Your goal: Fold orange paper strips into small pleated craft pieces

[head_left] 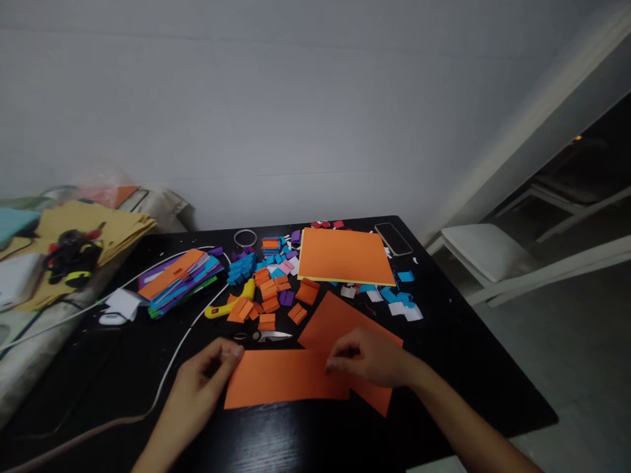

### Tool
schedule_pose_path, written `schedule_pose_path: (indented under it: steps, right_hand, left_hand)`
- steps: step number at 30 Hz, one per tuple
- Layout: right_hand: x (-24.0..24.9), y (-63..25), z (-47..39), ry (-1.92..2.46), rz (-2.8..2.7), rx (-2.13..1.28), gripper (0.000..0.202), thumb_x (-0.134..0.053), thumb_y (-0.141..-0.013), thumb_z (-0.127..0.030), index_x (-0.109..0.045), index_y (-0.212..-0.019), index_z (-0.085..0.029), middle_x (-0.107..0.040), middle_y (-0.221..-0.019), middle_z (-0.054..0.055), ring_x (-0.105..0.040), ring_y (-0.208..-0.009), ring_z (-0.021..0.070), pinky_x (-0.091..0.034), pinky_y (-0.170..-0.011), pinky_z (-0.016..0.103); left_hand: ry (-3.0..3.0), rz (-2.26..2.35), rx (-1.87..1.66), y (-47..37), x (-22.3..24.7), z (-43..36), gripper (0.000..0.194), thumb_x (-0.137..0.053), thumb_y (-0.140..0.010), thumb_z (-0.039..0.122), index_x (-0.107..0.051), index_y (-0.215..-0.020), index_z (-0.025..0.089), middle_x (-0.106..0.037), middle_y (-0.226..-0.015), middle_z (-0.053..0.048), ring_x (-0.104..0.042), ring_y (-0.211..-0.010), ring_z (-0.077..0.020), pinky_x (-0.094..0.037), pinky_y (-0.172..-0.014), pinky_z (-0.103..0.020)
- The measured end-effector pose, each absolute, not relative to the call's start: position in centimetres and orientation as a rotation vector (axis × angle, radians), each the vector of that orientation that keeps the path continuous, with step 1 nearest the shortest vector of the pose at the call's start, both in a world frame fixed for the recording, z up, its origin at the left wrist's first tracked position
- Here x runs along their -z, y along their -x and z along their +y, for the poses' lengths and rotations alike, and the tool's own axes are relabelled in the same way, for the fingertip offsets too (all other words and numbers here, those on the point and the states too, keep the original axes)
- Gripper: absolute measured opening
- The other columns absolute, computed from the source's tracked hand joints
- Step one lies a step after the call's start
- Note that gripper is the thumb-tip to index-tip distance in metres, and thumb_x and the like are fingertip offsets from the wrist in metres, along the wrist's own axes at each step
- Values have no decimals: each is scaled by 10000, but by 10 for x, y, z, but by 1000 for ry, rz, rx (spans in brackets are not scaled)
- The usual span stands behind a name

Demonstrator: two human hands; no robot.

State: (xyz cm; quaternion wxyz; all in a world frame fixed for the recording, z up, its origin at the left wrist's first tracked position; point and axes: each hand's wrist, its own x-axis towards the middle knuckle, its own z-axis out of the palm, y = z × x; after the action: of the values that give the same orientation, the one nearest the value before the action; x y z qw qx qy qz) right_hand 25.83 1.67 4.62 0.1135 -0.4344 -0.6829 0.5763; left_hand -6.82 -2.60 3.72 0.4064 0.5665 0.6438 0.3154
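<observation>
My left hand [204, 378] pinches the upper left corner of an orange paper sheet [283, 378], its thumb on top. The sheet is a wide rectangle at the table's front edge. Over its right part is my right hand [372, 358], fingers curled and thumb and fingertips together. Whether anything is between those fingertips I cannot make out. Partly under this sheet and my right hand lies another orange sheet [335, 322], turned at an angle. Just beyond the front sheet, scissors [271, 336] lie with their blades to the right.
Behind are folded orange paper pieces [269, 289], a yellow cutter [217, 310], blue pieces [241, 268] and an orange paper stack [345, 256]. A phone [393, 238] lies back right. Bundled coloured strips [182, 279] and a white cable [170, 368] are at left on the black table [473, 368].
</observation>
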Motion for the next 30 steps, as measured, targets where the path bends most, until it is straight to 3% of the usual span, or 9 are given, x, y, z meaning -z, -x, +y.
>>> schedule_pose_path:
  steps: [3,7,10,12,14,17,21,25,30]
  right_hand:
    - [-42,-254,7,1433,-2070,-1624,213,-692,-941,-349,-837,-920,-195,-821,-898,42,-738,-835,195,-485,-723,279]
    - [-40,-245,-6,1611,-2193,-1323,172,-666,-960,-273,-799,-913,-174,-772,-897,54,-695,-785,187,-460,-687,282]
    - [-32,-231,-22,1653,-2191,-1032,159,-618,-979,-216,-745,-902,-160,-726,-993,81,-691,-826,199,-520,-751,316]
    - [-21,-218,-36,1570,-2165,-897,151,-573,-974,-145,-720,-994,-170,-710,-1083,88,-704,-967,218,-555,-870,342]
    - [-6,-203,-51,1361,-2193,-842,224,-574,-942,-110,-699,-1112,-182,-700,-1196,93,-707,-1052,210,-575,-933,322]
    - [22,-180,-68,1131,-2250,-601,318,-569,-921,-108,-662,-1219,-164,-693,-1330,125,-674,-1215,249,-556,-1065,363]
    - [57,-163,-73,1060,-2297,-314,364,-546,-967,-184,-623,-1321,-141,-713,-1362,139,-676,-1251,278,-605,-1026,395]
    - [85,-159,-71,1064,-2247,-131,310,-556,-978,-254,-659,-1254,-158,-750,-1311,118,-710,-1196,259,-622,-995,363]
    - [113,-163,-72,1076,-2157,63,353,-574,-971,-337,-674,-1259,-158,-793,-1214,108,-752,-1068,258,-645,-889,338]
  left_hand:
    - [-1470,1755,-765,79,-13,-40,573,-550,-898,737,-685,-765,196,-629,-704,-12,-605,-679,-189,-491,-602,-243]
    - [-1653,1894,-721,92,12,-55,514,-520,-933,685,-711,-838,217,-721,-783,-22,-699,-703,-208,-553,-654,-275]
    - [-1892,2046,-836,89,24,-64,464,-527,-956,618,-730,-1052,212,-783,-1010,-80,-761,-890,-275,-613,-798,-379]
    - [-2124,2071,-917,78,29,-70,435,-536,-978,549,-708,-1175,201,-765,-1155,-121,-748,-1041,-312,-615,-894,-453]
    - [-2357,1940,-925,63,36,-77,352,-534,-1009,439,-693,-1231,218,-741,-1264,-120,-739,-1116,-289,-625,-909,-429]
    - [-2608,1749,-923,41,51,-87,352,-516,-1032,360,-671,-1304,200,-727,-1334,-125,-743,-1152,-247,-646,-896,-350]
    - [-2736,1697,-921,28,83,-98,389,-458,-1061,360,-640,-1358,186,-748,-1326,-118,-753,-1154,-252,-657,-905,-365]
    - [-2655,1833,-829,28,112,-103,407,-445,-1062,337,-606,-1415,217,-711,-1396,-116,-706,-1256,-277,-631,-993,-415]
    - [-2662,1848,-937,29,127,-100,398,-471,-1055,319,-605,-1419,234,-758,-1313,-94,-744,-1183,-261,-629,-988,-399]
